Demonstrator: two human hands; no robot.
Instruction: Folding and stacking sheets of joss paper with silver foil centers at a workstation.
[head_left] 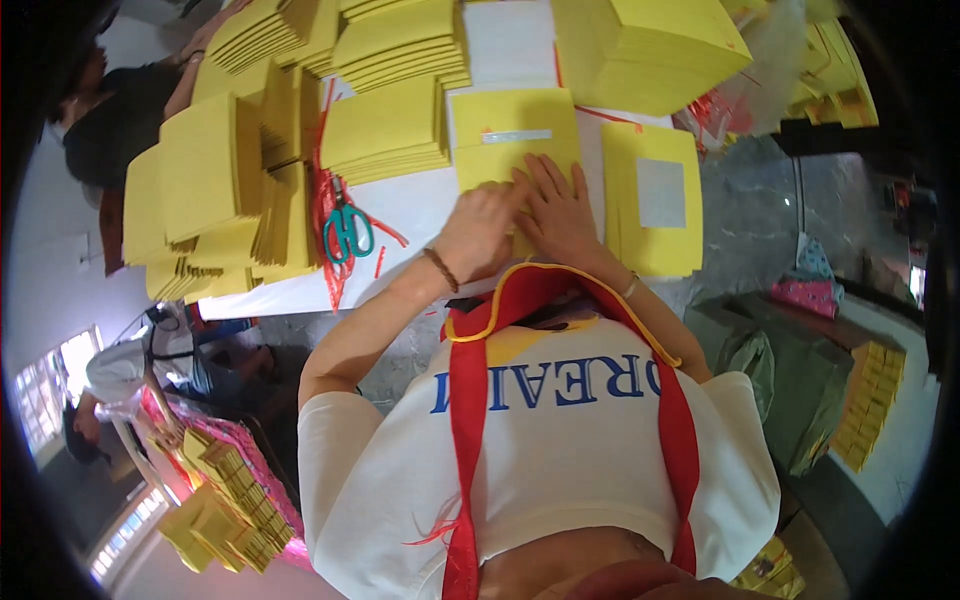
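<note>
A yellow paper packet (515,110) with a pale strip across it lies on the white-topped table, partly under both hands. My right hand (562,215) rests flat on its near part, fingers stretched and apart. Beside it, my left hand (480,228) has its fingers curled together, their tips close to the right hand's fingers. Whatever is between the left fingers is hidden. To the right lies another yellow packet (652,200) with a pale rectangle on top. Teal-handled scissors (348,233) lie left of my left wrist on red plastic strips (328,200).
Stacks of folded yellow paper (210,175) crowd the table's left side, with another stack (388,128) ahead. A tall yellow block (655,55) stands at the far right, near clear plastic wrapping (765,75). Other people are at the left; a person in grey (150,360) is by more yellow bundles (235,490).
</note>
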